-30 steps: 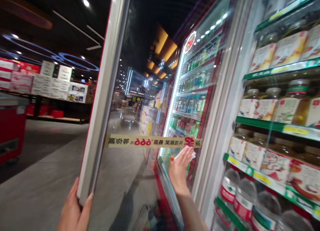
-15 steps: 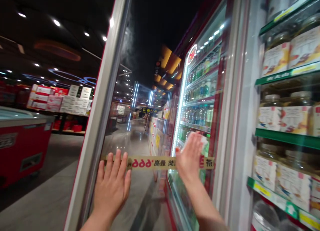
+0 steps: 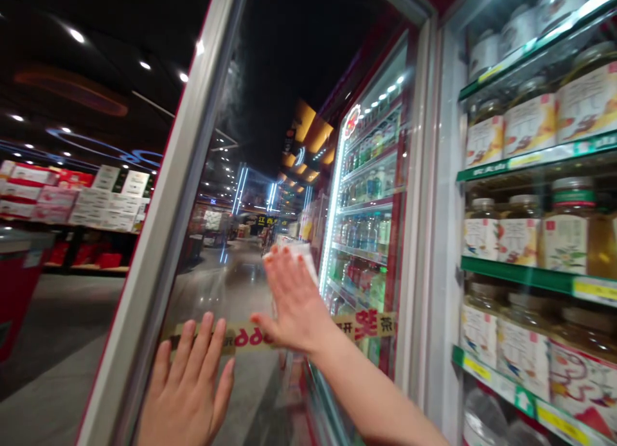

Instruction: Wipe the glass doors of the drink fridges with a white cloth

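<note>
Facing: a supermarket aisle (image 3: 241, 259) under a dark ceiling, the lit front of a refrigerated display cabinet (image 3: 429, 195) on my right.
Beyond the door: a red chest freezer (image 3: 14, 311) at far left; stacked cartons (image 3: 106, 198) on a dark rack behind it.
Cabinet contents: labelled glass jars (image 3: 525, 234) on green-edged shelves; bottled drinks (image 3: 366, 234) in the neighbouring section.
Glass door: swung open, its pale frame (image 3: 166, 240) at my left, a tan printed strip (image 3: 245, 337) running across the pane.
Left hand (image 3: 186, 388): low on the pane, fingers (image 3: 205, 349) spread wide, holding nothing.
Right hand (image 3: 294, 301): flat on the pane, fingers (image 3: 284, 279) extended and slightly parted, pressing a white wipe (image 3: 296, 256); paper or cloth, cannot tell.
</note>
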